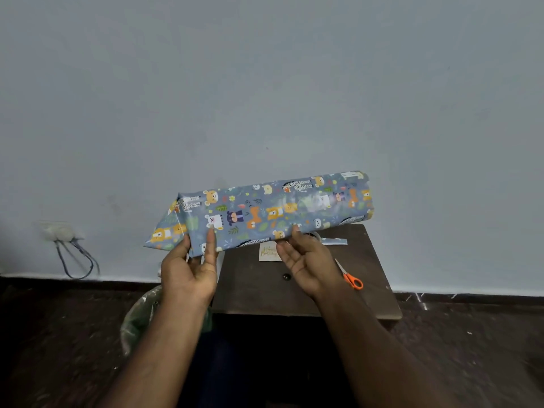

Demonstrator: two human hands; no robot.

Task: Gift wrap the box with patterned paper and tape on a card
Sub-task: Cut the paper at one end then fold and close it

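You are holding the box (265, 209) up in the air above the far part of the table (306, 295), its long side running left to right and tilting up toward the right, so its right end is hanging over the table's far right corner and its left end is sticking out past the table's left edge. The paper (247, 201), blue with cartoon animals, is already covering all of the box that is showing; at the left end it is folding into a pointed flap, and a shiny strip, probably tape, is catching the light along the right half. Your left hand (188, 275) is holding the box near its left end, palm up, with the thumb lying straight against the front face and the other fingers going under the lower edge, where you cannot see how far they are curling. Your right hand (306, 263) is lying wide open, palm up, fingers loose and spread, with only the fingertips touching the lower edge near the middle. The card (269, 251) is lying flat near the table's far edge, just below the box and between your hands, partly hidden by the right fingers. The scissors (350, 278), with orange handles, are lying near the right edge, just beside your right wrist.
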